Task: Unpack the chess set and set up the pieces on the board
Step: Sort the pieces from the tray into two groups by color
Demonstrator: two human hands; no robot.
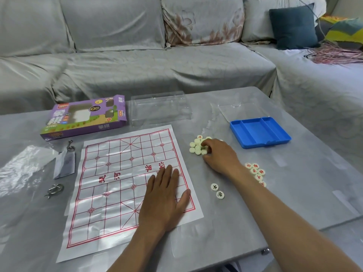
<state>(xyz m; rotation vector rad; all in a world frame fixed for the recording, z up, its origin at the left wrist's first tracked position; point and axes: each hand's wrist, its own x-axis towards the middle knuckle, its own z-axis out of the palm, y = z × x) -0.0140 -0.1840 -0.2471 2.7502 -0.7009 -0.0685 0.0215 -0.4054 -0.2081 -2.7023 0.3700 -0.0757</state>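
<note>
Purple box (84,116), printed "象棋", lies far left of the fingers on the surface (294,173). Left hand (164,197) rests flat, fingers spread, on the paper board (117,183), beside red "楚河" and "界". Right hand (220,154) has fingers curled onto the pale piece cluster (196,147); grip unclear. Red-lettered pieces (255,171) lie right of its wrist. Blue tray (259,132) sits beyond.

Left hand (164,195) flat on board (110,189); right hand (220,156) over pieces (196,147).
</note>
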